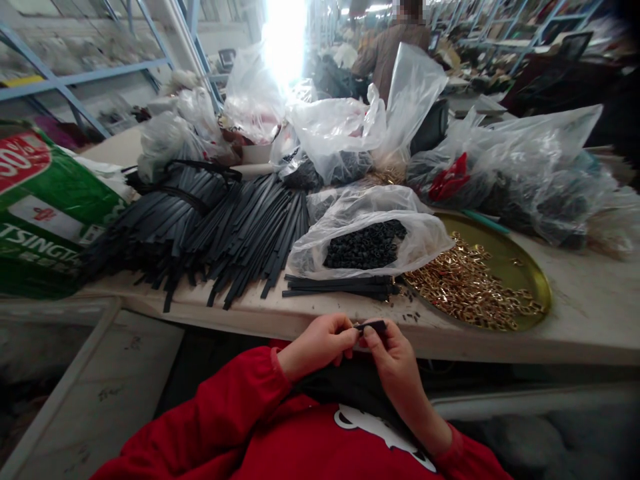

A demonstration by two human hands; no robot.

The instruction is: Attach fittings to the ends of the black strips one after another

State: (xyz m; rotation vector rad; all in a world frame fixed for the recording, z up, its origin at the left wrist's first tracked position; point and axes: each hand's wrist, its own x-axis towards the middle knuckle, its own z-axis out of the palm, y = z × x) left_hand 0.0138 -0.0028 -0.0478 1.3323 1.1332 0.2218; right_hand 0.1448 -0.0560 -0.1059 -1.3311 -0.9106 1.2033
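My left hand point(320, 343) and my right hand point(390, 353) meet just below the table's front edge, both pinched on a short black strap piece point(371, 326) held between the fingertips. Right above them on the table lies a small bundle of black straps point(340, 285). Behind it an open clear bag holds small black loops point(365, 245). A round brass tray point(520, 257) to the right carries several gold metal buckles point(465, 287). A large heap of long black straps point(220, 227) spreads over the left part of the table.
Several clear plastic bags point(505, 160) of parts crowd the back of the table. A green printed sack point(45, 207) stands at the left. Another person in a brown jacket point(395, 47) works farther back. Blue metal racks point(75, 73) line the left.
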